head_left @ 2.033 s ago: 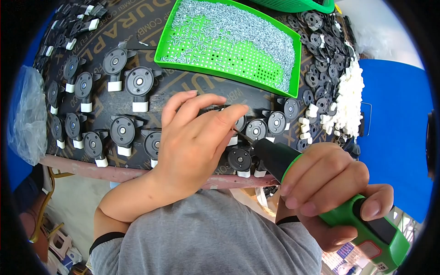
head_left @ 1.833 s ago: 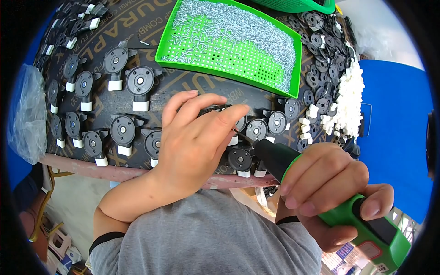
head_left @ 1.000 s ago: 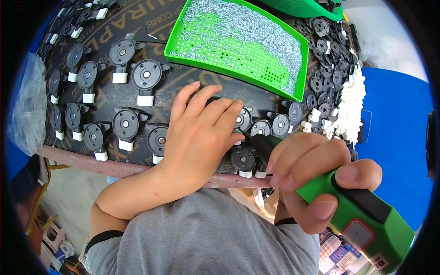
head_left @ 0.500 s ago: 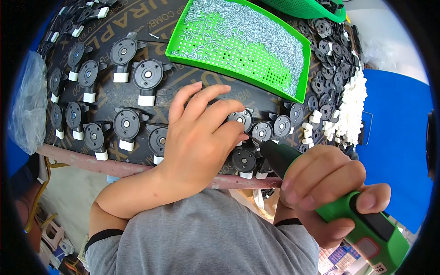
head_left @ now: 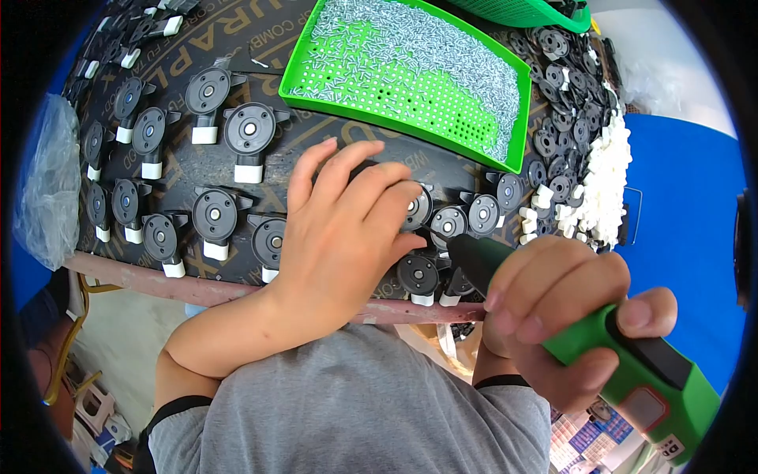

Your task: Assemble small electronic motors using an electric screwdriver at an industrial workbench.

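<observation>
My left hand [head_left: 339, 213] bends over a black round plastic part [head_left: 418, 207], forefinger at its upper edge and thumb below, its other fingers spread. The hand hides the part's left side. In my right hand [head_left: 557, 316] is a green-and-black electric screwdriver [head_left: 580, 340], its dark nose pointing left. That nose is close to a neighbouring black disc part [head_left: 448, 224]; the bit is hard to make out. Another disc part with a white end [head_left: 418, 274] lies just below my left thumb.
Behind my hands stands a green perforated tray [head_left: 395, 118] of small silver screws. Similar disc parts [head_left: 215, 215] lie in rows at left. On the right are heaped black discs [head_left: 560, 122] and white caps [head_left: 604, 182]. The table's pinkish edge [head_left: 181, 291] runs in front of me.
The screwdriver has drawn back a little to the right, away from the part at my left fingers. My left thumb and forefinger have shifted slightly.
</observation>
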The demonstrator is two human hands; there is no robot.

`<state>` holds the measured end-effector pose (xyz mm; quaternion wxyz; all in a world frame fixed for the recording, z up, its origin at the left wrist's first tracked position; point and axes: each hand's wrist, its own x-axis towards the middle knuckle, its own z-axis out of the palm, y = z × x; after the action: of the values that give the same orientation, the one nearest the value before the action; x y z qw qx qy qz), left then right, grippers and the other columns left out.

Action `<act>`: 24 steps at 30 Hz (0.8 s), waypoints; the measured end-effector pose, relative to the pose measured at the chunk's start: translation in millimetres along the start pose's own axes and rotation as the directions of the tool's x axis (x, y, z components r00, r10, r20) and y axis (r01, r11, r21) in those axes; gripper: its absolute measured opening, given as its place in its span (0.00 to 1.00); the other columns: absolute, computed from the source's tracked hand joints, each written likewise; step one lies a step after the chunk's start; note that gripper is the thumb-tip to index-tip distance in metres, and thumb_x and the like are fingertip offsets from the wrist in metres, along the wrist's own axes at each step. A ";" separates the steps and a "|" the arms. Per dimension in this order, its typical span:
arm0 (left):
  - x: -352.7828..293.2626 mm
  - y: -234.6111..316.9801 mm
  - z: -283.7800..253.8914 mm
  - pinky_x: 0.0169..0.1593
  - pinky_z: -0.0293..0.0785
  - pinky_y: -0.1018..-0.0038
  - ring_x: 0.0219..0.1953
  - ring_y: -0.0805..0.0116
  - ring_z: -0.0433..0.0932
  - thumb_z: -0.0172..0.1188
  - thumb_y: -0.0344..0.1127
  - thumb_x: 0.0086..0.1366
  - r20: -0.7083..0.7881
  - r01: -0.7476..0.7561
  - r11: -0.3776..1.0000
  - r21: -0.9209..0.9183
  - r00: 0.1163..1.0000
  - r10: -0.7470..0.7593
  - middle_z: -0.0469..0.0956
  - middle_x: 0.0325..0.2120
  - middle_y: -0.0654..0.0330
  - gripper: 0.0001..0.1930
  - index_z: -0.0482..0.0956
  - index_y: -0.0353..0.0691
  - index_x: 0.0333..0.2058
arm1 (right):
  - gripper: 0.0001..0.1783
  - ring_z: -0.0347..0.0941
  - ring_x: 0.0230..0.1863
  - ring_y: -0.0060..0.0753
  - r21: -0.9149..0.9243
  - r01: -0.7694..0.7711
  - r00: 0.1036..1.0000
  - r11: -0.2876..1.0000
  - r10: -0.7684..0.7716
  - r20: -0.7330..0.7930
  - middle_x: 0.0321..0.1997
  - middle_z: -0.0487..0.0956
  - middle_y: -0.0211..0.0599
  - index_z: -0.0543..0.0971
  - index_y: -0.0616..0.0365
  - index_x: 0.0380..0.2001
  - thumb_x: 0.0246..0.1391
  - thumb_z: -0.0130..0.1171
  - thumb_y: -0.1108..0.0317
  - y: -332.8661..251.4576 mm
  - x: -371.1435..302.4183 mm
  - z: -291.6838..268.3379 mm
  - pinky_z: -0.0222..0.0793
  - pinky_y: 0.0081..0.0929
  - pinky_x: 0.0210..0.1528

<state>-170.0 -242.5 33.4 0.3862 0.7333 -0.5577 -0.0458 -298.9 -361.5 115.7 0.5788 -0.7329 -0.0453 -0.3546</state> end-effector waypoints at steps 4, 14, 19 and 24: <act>-0.9 -1.7 0.9 0.67 0.54 0.53 0.60 0.58 0.69 0.73 0.39 0.48 0.091 0.040 0.996 0.075 0.995 -0.047 0.80 0.46 0.64 0.28 0.79 0.42 0.50 | 0.19 0.69 0.19 0.31 -0.042 -0.051 0.998 0.998 0.053 0.034 0.26 0.73 0.39 0.62 0.53 0.53 0.66 0.55 0.61 5.1 -0.3 -0.3 0.71 0.29 0.21; -1.7 0.1 6.1 0.67 0.56 0.55 0.56 0.61 0.71 0.72 0.38 0.47 0.071 0.017 0.995 0.094 0.997 -0.024 0.78 0.42 0.61 0.27 0.80 0.38 0.47 | 0.17 0.68 0.18 0.31 -0.047 -0.062 0.981 0.997 0.069 0.183 0.23 0.72 0.37 0.62 0.53 0.47 0.65 0.57 0.61 13.9 10.3 3.5 0.71 0.32 0.22; -4.9 -3.6 5.7 0.64 0.59 0.57 0.50 0.63 0.72 0.71 0.39 0.47 0.037 0.013 0.995 0.101 0.999 -0.017 0.76 0.37 0.61 0.26 0.78 0.37 0.45 | 0.16 0.67 0.17 0.32 -0.125 -0.133 0.975 0.983 0.107 -0.196 0.21 0.71 0.37 0.63 0.51 0.46 0.66 0.56 0.59 16.0 -2.4 31.2 0.68 0.32 0.20; -9.9 -1.4 9.6 0.63 0.60 0.57 0.55 0.62 0.72 0.69 0.40 0.49 0.084 0.010 0.990 0.139 0.996 -0.022 0.78 0.46 0.60 0.29 0.77 0.39 0.51 | 0.23 0.69 0.20 0.34 -0.052 -0.021 0.996 0.998 0.025 0.086 0.24 0.74 0.40 0.66 0.56 0.48 0.58 0.65 0.60 24.5 10.9 6.0 0.71 0.33 0.26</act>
<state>-177.4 -238.8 22.2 0.3097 0.7603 -0.5695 -0.0415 -276.3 -368.0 101.5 0.5615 -0.7625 -0.0530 -0.3169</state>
